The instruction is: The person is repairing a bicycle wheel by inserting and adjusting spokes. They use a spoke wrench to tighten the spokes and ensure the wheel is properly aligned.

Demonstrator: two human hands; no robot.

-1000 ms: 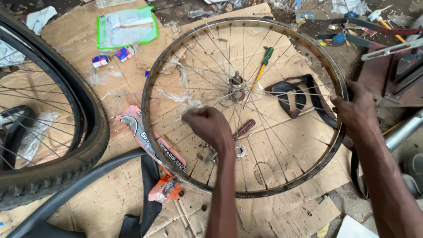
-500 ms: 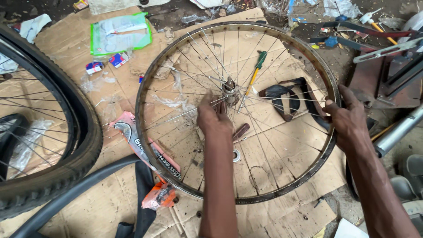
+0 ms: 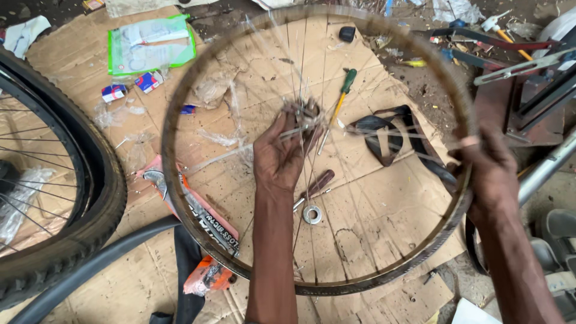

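Curling up around the blurred hub (image 3: 307, 114), the fingers of the left hand (image 3: 277, 157) are closed on the middle of a bare bicycle wheel (image 3: 180, 198), while the right hand (image 3: 489, 171) is wrapped shut over the rim at its right edge, thumb on top. The wheel hangs raised above sheets of cardboard (image 3: 372, 210), tilted toward the camera and smeared with motion. It looks stiff and fairly light for its span, an awkward hoop rather than a heavy one; the thin spokes would bend under a squeeze, so the hub and the metal rim seem the sound places to hold, as both hands now do. Seen through the spokes lie one green-handled screwdriver (image 3: 343, 89), one brown-handled tool (image 3: 316, 183) and one washer (image 3: 311, 214). One second wheel with its tyre (image 3: 99, 198) lies to the left, one green packet (image 3: 150, 45) beyond it, and two small boxes (image 3: 129, 87) just beside that packet.
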